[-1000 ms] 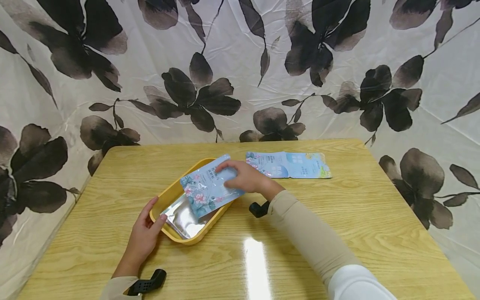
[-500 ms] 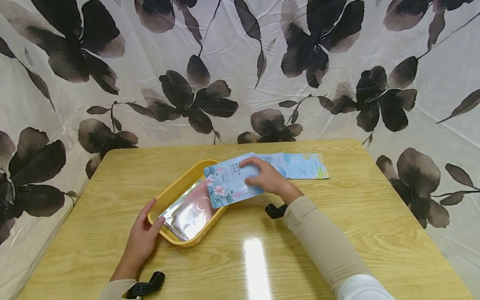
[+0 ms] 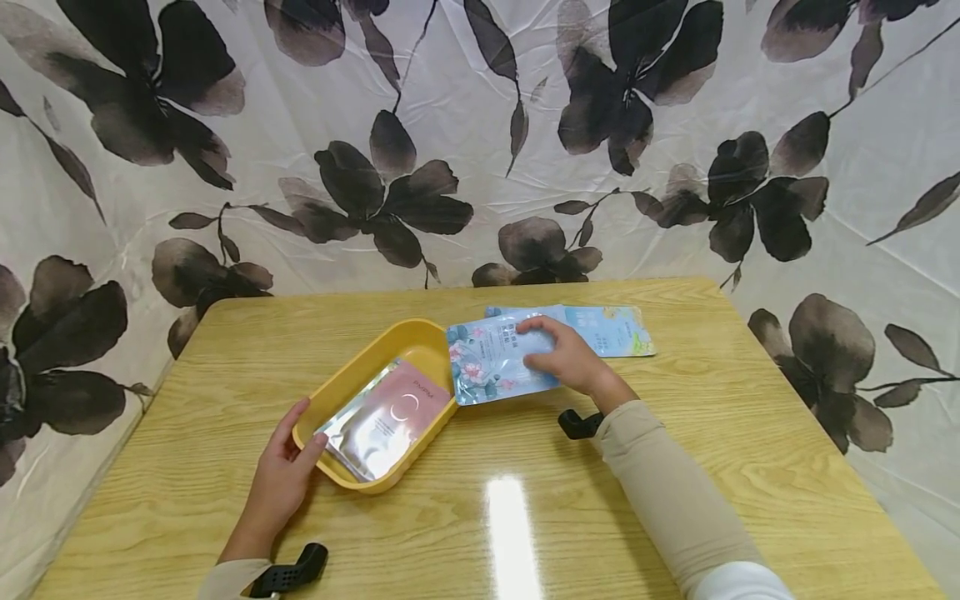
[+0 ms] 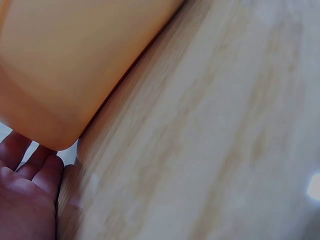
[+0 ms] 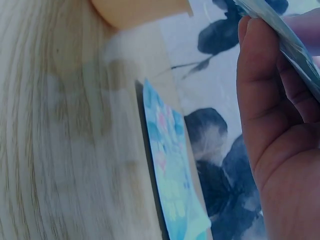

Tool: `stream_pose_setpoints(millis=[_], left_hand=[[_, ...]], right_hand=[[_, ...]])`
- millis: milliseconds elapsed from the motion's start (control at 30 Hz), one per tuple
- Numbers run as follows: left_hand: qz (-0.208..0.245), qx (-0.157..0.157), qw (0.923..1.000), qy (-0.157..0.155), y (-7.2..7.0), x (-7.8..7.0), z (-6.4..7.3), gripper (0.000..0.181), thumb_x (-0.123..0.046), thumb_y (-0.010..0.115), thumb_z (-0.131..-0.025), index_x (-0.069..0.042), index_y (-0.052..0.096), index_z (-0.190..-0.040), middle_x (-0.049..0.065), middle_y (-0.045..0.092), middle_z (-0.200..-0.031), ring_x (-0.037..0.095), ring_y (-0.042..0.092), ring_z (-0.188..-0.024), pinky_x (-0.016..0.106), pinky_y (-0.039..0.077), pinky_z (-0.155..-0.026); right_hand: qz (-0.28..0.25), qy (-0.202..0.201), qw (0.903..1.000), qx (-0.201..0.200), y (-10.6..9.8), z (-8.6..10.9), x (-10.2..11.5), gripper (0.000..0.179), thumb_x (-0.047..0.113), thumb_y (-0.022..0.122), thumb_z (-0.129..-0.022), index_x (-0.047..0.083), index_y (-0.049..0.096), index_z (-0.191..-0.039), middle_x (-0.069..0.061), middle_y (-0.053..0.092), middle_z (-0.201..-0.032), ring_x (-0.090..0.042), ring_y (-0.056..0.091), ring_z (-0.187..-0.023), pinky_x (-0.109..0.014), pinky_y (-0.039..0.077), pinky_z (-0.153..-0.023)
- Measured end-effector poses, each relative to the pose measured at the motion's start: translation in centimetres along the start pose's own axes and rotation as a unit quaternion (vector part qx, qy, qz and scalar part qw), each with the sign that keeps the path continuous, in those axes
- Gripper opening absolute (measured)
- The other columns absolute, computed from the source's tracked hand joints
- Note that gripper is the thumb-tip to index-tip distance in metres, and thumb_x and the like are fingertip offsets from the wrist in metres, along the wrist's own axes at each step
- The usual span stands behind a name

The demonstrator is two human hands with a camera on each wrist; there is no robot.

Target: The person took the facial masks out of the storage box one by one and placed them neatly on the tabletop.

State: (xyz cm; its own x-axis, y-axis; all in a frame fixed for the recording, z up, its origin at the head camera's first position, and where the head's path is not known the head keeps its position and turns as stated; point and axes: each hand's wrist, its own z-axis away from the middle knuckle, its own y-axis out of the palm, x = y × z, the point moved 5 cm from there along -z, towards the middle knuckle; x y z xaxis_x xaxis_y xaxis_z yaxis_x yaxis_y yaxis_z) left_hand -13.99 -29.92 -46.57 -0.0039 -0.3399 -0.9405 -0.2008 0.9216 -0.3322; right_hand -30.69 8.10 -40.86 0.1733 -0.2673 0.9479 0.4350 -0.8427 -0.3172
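My right hand [image 3: 570, 358] pinches a blue sheet mask packet [image 3: 491, 362] with pink flowers, thumb on one face and fingers on the other. It hangs raised just right of a yellow plastic basket [image 3: 423, 340], its left edge near the rim. Inside the basket lies a pink and silver packet [image 3: 390, 417]; whether others lie under it is hidden. At the basket's near left end, my left hand [image 3: 277, 483] holds the rim, thumb on top. Its fingers touch the outer wall [image 4: 75, 75] in the left wrist view.
Behind the held packet, light-blue packets [image 3: 611, 332] lie side by side near the table's back edge, partly covered from my head view. The right wrist view shows a flowered blue packet [image 5: 170, 165] on the wood. A floral cloth [image 3: 517, 150] hangs behind the table [image 3: 675, 433].
My right hand has carried the blue packet rightward from over the basket to beside it, uncovering the pink and silver packet inside. The left hand has stayed on the rim.
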Motion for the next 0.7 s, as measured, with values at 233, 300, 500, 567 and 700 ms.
stream_pose_setpoints(millis=[233, 300, 500, 567, 700], left_hand=[[-0.01, 0.0, 0.9999, 0.0, 0.0, 0.0, 0.0, 0.063, -0.019, 0.056, -0.105, -0.006, 0.025, -0.158, 0.029, 0.03, -0.155, 0.002, 0.042, -0.12, 0.005, 0.04, -0.087], [-0.008, 0.0, 1.0, 0.001, 0.1, 0.0, 0.0, 0.063, -0.019, 0.056, -0.105, -0.005, 0.025, -0.158, 0.029, 0.03, -0.154, 0.0, 0.043, -0.119, 0.005, 0.04, -0.086], [-0.005, 0.0, 1.0, -0.003, 0.0, 0.0, 0.1, 0.063, -0.02, 0.055, -0.105, -0.006, 0.025, -0.159, 0.029, 0.03, -0.154, 0.001, 0.043, -0.119, 0.004, 0.04, -0.087], [-0.007, 0.001, 1.0, -0.005, 0.0, 0.0, 0.1, 0.064, -0.021, 0.055, -0.105, -0.006, 0.024, -0.159, 0.029, 0.03, -0.155, 0.003, 0.043, -0.12, 0.004, 0.04, -0.087], [-0.001, 0.002, 1.0, -0.001, 0.1, -0.1, 0.1, 0.064, -0.019, 0.055, -0.105, -0.006, 0.024, -0.159, 0.03, 0.03, -0.154, 0.0, 0.043, -0.119, 0.005, 0.04, -0.087]], right_hand=[[0.0, 0.003, 0.9999, -0.014, -1.4, 0.8, -0.7, 0.044, -0.001, 0.068, -0.088, 0.001, 0.057, -0.131, -0.018, 0.056, -0.125, -0.025, 0.056, -0.096, -0.035, 0.047, -0.082], [-0.001, 0.005, 0.9998, -0.019, -1.8, 0.9, -1.0, 0.045, -0.001, 0.068, -0.088, 0.0, 0.056, -0.131, -0.019, 0.055, -0.125, -0.027, 0.054, -0.099, -0.037, 0.045, -0.086], [-0.01, -0.004, 0.9993, -0.036, -2.9, 1.3, -2.0, 0.045, -0.004, 0.066, -0.088, -0.004, 0.054, -0.131, -0.022, 0.045, -0.142, -0.039, 0.04, -0.124, -0.045, 0.031, -0.104], [-0.007, 0.001, 0.999, -0.043, -3.3, 1.4, -2.5, 0.045, -0.004, 0.065, -0.088, -0.004, 0.054, -0.131, -0.022, 0.044, -0.142, -0.036, 0.042, -0.12, -0.041, 0.034, -0.101], [-0.006, 0.024, 0.9983, -0.053, -3.7, 1.6, -3.2, 0.046, -0.006, 0.064, -0.086, -0.005, 0.053, -0.131, -0.023, 0.045, -0.134, -0.029, 0.049, -0.101, -0.029, 0.042, -0.084]])
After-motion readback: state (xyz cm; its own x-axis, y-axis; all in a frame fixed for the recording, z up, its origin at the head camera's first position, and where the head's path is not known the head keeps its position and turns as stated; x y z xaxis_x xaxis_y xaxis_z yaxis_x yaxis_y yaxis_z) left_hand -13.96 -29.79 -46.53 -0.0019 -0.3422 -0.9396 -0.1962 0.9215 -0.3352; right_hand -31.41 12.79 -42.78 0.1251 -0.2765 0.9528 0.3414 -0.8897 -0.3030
